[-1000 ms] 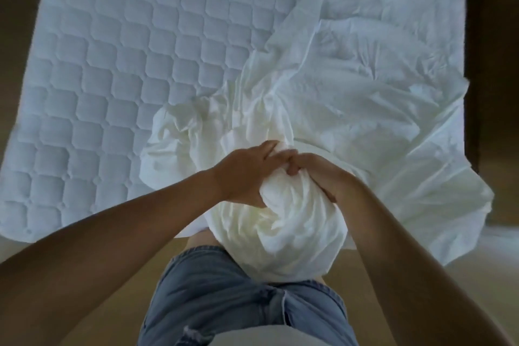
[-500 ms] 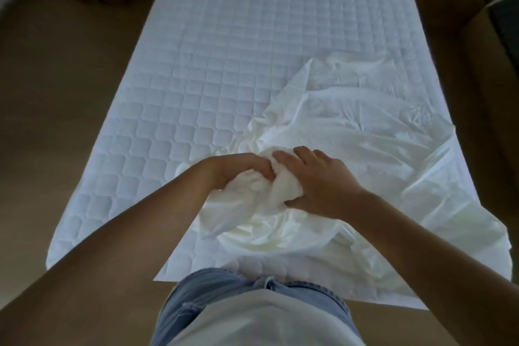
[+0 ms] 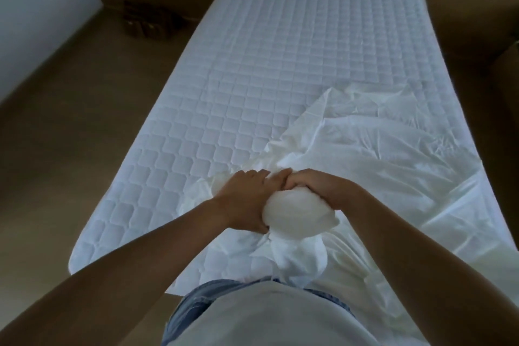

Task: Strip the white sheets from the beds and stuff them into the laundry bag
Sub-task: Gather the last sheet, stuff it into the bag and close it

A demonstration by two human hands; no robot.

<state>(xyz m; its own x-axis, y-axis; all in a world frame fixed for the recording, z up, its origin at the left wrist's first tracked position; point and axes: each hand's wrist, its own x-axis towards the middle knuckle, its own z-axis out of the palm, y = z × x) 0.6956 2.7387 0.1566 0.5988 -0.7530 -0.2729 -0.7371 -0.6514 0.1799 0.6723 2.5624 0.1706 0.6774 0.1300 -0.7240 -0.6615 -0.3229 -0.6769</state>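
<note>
At the foot edge of the quilted mattress point(image 3: 280, 78), the left hand point(image 3: 244, 202) and right hand point(image 3: 323, 188) clutch a balled wad of the white sheet point(image 3: 379, 149), likely light, limp and best gathered by handfuls.

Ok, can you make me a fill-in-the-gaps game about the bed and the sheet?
1. The left hand and right hand grip the bunched sheet, which is coloured ____.
2. Its loose part spreads over the person's ____ side of the bed.
3. The quilted mattress pad lies bare on the person's ____ side.
Missing words: white; right; left.
</note>
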